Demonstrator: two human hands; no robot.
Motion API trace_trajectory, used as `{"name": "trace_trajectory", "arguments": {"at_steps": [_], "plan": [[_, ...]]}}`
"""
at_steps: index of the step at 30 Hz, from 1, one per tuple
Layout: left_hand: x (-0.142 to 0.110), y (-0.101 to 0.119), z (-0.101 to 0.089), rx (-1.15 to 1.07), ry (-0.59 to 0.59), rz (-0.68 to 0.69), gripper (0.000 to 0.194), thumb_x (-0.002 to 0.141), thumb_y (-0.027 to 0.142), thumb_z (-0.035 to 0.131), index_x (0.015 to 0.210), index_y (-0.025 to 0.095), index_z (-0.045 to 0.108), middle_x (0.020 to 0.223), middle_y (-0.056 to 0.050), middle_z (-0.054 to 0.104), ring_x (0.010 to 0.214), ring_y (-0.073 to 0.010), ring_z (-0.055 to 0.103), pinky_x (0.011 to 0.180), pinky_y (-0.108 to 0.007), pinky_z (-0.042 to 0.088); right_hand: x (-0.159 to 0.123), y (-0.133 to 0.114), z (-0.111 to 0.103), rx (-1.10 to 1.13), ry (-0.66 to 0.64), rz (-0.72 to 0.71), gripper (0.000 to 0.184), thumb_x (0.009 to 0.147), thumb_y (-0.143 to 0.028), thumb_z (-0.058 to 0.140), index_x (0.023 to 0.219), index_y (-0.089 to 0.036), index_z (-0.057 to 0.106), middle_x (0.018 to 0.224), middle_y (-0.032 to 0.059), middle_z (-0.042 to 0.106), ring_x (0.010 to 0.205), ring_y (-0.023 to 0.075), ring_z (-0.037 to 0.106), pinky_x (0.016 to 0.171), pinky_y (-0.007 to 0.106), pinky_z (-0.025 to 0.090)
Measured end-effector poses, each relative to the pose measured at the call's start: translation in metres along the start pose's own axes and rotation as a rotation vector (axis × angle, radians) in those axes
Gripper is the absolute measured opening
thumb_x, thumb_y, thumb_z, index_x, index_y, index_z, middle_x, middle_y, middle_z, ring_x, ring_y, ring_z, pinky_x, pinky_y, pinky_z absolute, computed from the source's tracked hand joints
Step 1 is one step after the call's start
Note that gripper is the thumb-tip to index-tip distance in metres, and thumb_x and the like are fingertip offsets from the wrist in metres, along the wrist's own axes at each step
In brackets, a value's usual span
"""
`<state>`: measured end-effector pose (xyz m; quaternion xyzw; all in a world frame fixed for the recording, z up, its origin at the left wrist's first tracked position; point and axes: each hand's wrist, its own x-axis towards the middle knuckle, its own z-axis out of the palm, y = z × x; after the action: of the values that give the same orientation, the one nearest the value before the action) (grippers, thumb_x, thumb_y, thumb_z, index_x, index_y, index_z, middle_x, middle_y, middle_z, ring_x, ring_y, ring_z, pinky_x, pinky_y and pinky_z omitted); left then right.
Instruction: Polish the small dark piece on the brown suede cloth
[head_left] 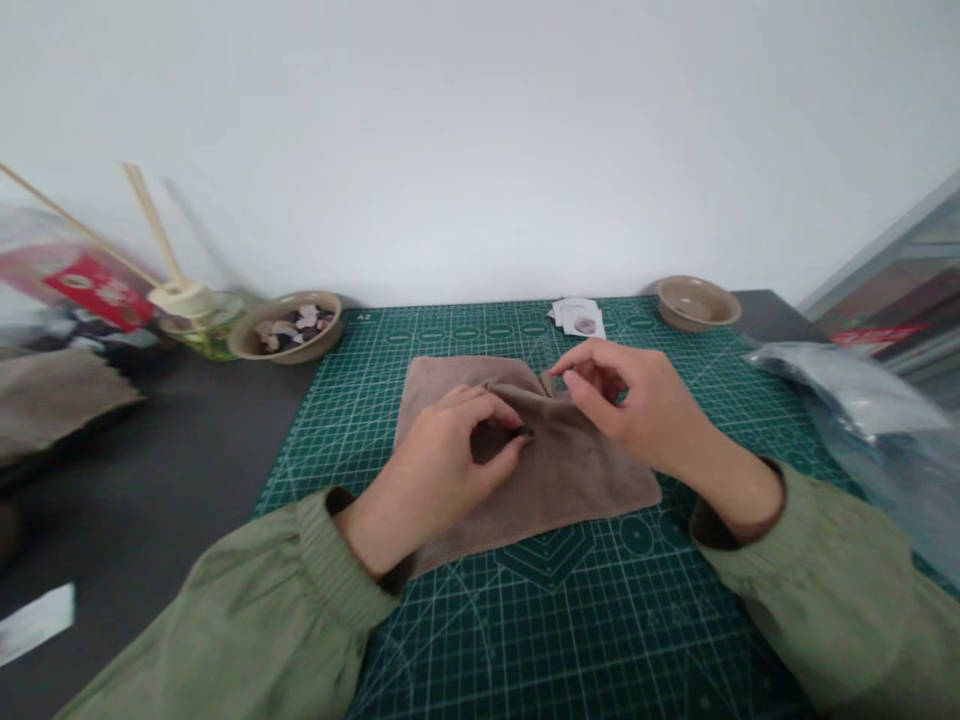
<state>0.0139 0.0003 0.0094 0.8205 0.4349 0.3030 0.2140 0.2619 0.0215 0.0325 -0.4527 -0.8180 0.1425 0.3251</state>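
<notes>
Green gridded mat [600, 620], white wall [480, 150]; hands [517, 445] [568, 376] pinching brown cloth [555, 480], dark bit

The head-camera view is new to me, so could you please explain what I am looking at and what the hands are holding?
There is no robot here: the single picture comes from a camera on a person's head, looking forward and down at their bare hands. A brown cloth lies on a green gridded mat. The left hand pinches a small dark piece over the cloth; what it is cannot be made out. The right hand is at a raised fold of the cloth, though its grip is unclear. Behind are some small cards and a right-hand bowl; a left-hand bowl holds dark and pale pieces. Clear plastic lies at the right.
</notes>
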Motion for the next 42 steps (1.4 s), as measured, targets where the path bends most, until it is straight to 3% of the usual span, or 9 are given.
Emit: {"name": "trace_trajectory", "arguments": {"at_steps": [5,10,16,20,25,30,33,38,42], "plan": [[0.001,0.006,-0.005,0.018,-0.054,0.078,0.011,0.094,0.016,0.073,0.101,0.023,0.073,0.108,-0.004,0.075,0.114,-0.0271,0.067,0.1,-0.045,0.053,0.002,0.027,0.006,-0.226,-0.024,0.022,0.02,0.103,-0.02,0.062,0.117,-0.018,0.077,0.117,0.012,0.076,0.104,0.0275,0.071,0.091,0.039,0.051],[0.002,0.007,-0.007,0.047,-0.094,0.109,0.011,0.094,0.015,0.071,0.101,0.023,0.071,0.107,-0.005,0.073,0.112,-0.0289,0.066,0.1,-0.047,0.052,0.006,0.046,0.008,-0.268,-0.04,0.084,0.01,0.095,-0.018,0.074,0.103,-0.019,0.079,0.093,0.0068,0.073,0.083,0.0235,0.068,0.079,0.036,0.05],[0.001,0.007,-0.009,0.07,-0.112,0.116,0.01,0.095,0.016,0.071,0.103,0.023,0.071,0.108,-0.005,0.072,0.109,-0.0283,0.067,0.097,-0.046,0.053,0.011,0.039,0.005,-0.265,0.183,0.076,0.021,0.097,-0.011,0.063,0.113,-0.015,0.077,0.105,0.0108,0.077,0.088,0.0241,0.07,0.084,0.037,0.05],[-0.001,0.008,-0.009,0.079,-0.111,0.124,0.01,0.095,0.017,0.071,0.104,0.023,0.071,0.108,-0.005,0.072,0.11,-0.0284,0.067,0.097,-0.046,0.053,0.011,0.036,0.007,-0.134,0.06,0.037,0.02,0.102,-0.018,0.061,0.109,-0.019,0.08,0.1,0.0079,0.079,0.087,0.0235,0.072,0.083,0.037,0.054],[-0.001,0.007,-0.01,0.09,-0.104,0.108,0.01,0.096,0.017,0.07,0.104,0.023,0.071,0.109,-0.006,0.072,0.111,-0.0286,0.067,0.096,-0.046,0.054,0.008,0.036,0.011,-0.203,0.074,-0.007,0.026,0.102,-0.017,0.06,0.124,-0.017,0.076,0.126,0.0151,0.075,0.12,0.0307,0.07,0.106,0.046,0.054],[-0.001,0.007,-0.011,0.073,-0.073,0.086,0.012,0.099,0.017,0.067,0.108,0.024,0.07,0.113,-0.005,0.073,0.111,-0.0272,0.069,0.098,-0.045,0.055,0.007,0.032,0.008,-0.178,0.056,-0.012,0.02,0.101,-0.016,0.063,0.116,-0.019,0.077,0.112,0.011,0.076,0.103,0.0269,0.072,0.098,0.044,0.056],[-0.001,0.005,-0.009,0.056,-0.024,0.048,0.014,0.1,0.017,0.065,0.112,0.024,0.07,0.114,-0.005,0.074,0.11,-0.0257,0.071,0.097,-0.043,0.055,0.006,0.028,0.008,-0.113,-0.044,-0.049,0.02,0.096,-0.016,0.072,0.116,-0.02,0.077,0.108,0.0068,0.074,0.089,0.0211,0.069,0.086,0.038,0.056],[0.001,-0.002,-0.003,0.068,0.037,-0.021,0.013,0.099,0.021,0.069,0.111,0.024,0.074,0.109,-0.003,0.078,0.102,-0.0245,0.074,0.091,-0.041,0.058,0.004,0.022,0.012,-0.088,-0.138,-0.047,0.011,0.093,-0.009,0.071,0.095,-0.019,0.075,0.099,0.0042,0.071,0.087,0.0187,0.066,0.079,0.033,0.051],[0.001,-0.005,0.0,0.073,0.062,-0.032,0.011,0.097,0.023,0.073,0.107,0.024,0.077,0.102,-0.003,0.08,0.094,-0.0234,0.075,0.084,-0.038,0.058,0.003,0.018,0.012,-0.072,-0.132,-0.036,0.012,0.092,-0.012,0.074,0.102,-0.019,0.072,0.098,0.0026,0.071,0.086,0.0181,0.065,0.079,0.033,0.049]]}}
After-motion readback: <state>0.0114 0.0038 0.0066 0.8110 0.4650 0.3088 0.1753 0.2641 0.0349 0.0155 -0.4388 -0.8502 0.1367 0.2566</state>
